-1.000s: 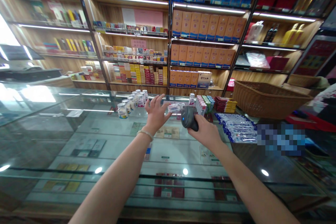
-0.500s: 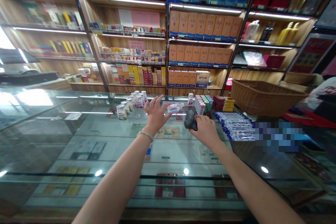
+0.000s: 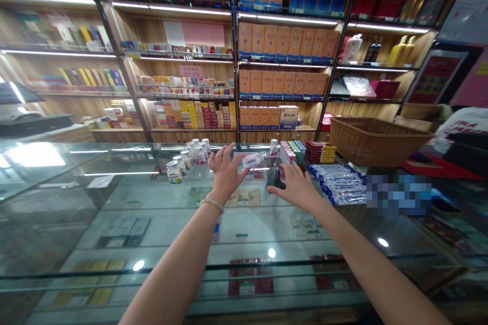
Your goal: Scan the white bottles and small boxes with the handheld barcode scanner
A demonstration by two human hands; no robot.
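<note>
My left hand, with a beaded bracelet on the wrist, is over the glass counter, fingers spread. A small drink bottle lies on its side close to that thumb, its cap toward the right. A dark handheld scanner rests on the glass between the parted thumb and fingers of my right hand; any light contact is hard to make out. Left of my left hand, several small bottles stand in rows. One upright bottle stands behind the scanner.
Small cartons, red and yellow packets and blue-white packs line the right side. A wicker basket stands behind them. Boxed goods fill the shelves at the back. A person's white sleeve shows at far right.
The scanner, gripped in my right hand before, now lies lower on the glass, and the right fingers have loosened apart. My left hand and the lying bottle look nearly the same.
</note>
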